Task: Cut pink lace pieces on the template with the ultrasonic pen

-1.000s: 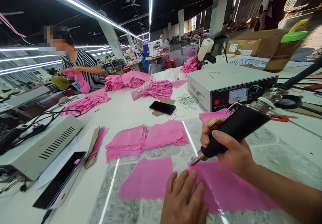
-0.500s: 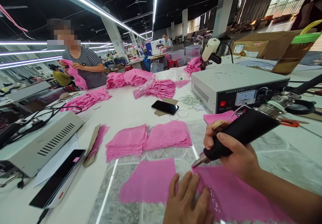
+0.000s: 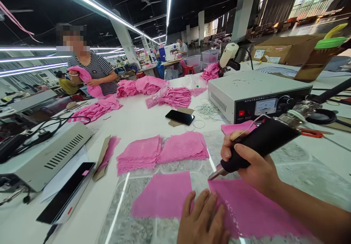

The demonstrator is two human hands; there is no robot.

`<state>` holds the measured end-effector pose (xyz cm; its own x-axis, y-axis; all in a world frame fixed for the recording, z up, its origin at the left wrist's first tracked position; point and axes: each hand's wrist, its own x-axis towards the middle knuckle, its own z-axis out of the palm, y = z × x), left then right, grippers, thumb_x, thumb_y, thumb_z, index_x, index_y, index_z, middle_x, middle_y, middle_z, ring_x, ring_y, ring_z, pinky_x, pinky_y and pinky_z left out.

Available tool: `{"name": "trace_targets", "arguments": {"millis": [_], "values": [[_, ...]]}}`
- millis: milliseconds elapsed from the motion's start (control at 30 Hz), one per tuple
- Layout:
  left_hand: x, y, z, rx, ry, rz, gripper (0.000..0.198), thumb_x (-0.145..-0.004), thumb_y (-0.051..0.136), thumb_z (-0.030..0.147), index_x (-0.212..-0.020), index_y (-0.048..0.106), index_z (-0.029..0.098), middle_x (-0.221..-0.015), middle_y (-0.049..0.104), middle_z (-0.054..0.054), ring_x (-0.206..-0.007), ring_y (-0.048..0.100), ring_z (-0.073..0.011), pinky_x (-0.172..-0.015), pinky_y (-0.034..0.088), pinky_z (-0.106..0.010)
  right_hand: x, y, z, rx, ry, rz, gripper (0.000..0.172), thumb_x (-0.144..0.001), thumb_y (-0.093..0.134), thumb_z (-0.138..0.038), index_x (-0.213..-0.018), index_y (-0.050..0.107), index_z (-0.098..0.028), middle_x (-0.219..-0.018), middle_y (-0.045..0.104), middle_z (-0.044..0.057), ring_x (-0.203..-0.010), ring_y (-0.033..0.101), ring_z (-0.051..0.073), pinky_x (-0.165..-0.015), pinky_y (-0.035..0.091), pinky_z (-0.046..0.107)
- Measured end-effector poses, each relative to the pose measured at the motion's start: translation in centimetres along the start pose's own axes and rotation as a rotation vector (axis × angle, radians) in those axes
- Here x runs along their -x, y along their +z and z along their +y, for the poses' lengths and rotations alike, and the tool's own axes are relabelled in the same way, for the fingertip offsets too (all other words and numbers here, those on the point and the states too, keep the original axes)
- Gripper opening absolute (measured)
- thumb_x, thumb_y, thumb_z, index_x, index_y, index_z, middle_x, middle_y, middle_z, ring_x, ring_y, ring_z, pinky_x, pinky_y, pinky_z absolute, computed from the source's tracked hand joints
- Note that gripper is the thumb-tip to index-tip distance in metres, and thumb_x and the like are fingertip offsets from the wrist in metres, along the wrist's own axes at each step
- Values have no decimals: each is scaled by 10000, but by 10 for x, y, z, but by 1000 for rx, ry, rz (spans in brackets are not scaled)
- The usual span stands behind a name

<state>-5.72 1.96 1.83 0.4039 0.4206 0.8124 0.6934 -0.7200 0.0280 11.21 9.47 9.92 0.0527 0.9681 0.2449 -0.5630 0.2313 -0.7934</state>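
Observation:
My right hand (image 3: 255,163) is wrapped round a black handheld ultrasonic cutter (image 3: 265,143), which slants down to the left. Its metal tip touches the upper left corner of a pink fabric piece (image 3: 255,207) lying on the grey marbled mat (image 3: 117,222). Flat, with fingers spread, my left hand (image 3: 203,218) lies at the left edge of that fabric and near a second cut pink piece (image 3: 164,194). Behind them sit two stacks of scallop-edged pink pieces, a left stack (image 3: 139,152) and a right stack (image 3: 183,147).
A grey control box (image 3: 257,94) with a dial stands at the right; another grey box (image 3: 52,156) is at the left. A phone (image 3: 180,117), white elastic loops (image 3: 207,110) and pink fabric heaps (image 3: 175,96) lie farther back. Across the table a person (image 3: 94,72) handles pink fabric.
The cutter and my right hand have shifted very slightly left, with the tip still at the fabric corner. My left hand stays nearly in place. The person opposite has lowered the pink fabric.

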Motion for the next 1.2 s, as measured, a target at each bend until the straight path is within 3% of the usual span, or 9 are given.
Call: {"name": "trace_targets", "arguments": {"millis": [133, 333, 500, 667, 833, 1200], "values": [[6, -9, -4, 19, 120, -44, 291, -999, 448, 307, -899, 687, 175, -963, 746, -28, -1005, 674, -149, -1053, 389, -293, 1, -5, -5, -30, 30, 51, 176, -704, 761, -293, -795, 621, -239, -738, 570, -11, -536, 545, 130, -430, 486, 261], [2, -10, 2, 57, 66, -19, 462, -1057, 305, 301, -824, 687, 183, -845, 747, 6, -888, 690, -112, -1105, 328, -266, 6, -6, -5, -66, 76, -4, 175, -726, 777, -296, -809, 631, -250, -741, 574, -26, -534, 560, 108, -467, 500, 239], [0, -8, 4, 59, 43, 13, 391, -1028, 372, 179, -795, 686, 192, -813, 749, 45, -819, 680, -96, -1108, 307, -240, 11, -5, -3, -50, 82, -53, 163, -746, 772, -313, -826, 639, -261, -745, 582, -27, -542, 571, 106, -475, 506, 232], [-2, -13, 2, 103, 75, -43, 470, -1066, 304, 294, -833, 695, 173, -872, 753, 19, -878, 679, -111, -955, 425, -235, 13, -4, -6, 2, 93, -63, 180, -740, 780, -338, -807, 634, -255, -741, 548, -18, -531, 554, 116, -451, 495, 252], [-3, -16, 1, 115, 79, -58, 427, -1058, 328, 252, -856, 692, 157, -875, 755, 16, -865, 685, -125, -793, 469, -242, 13, -6, -6, 22, 87, -79, 167, -764, 771, -339, -823, 638, -258, -748, 557, -13, -536, 557, 122, -477, 506, 275], [-5, -22, -2, 148, 132, -106, 439, -1059, 327, 307, -880, 689, 135, -884, 755, -16, -875, 703, -143, -766, 495, -255, 15, 0, -9, 2, 58, -100, 162, -763, 776, -323, -809, 637, -255, -739, 573, -19, -533, 558, 112, -496, 500, 256]]}}
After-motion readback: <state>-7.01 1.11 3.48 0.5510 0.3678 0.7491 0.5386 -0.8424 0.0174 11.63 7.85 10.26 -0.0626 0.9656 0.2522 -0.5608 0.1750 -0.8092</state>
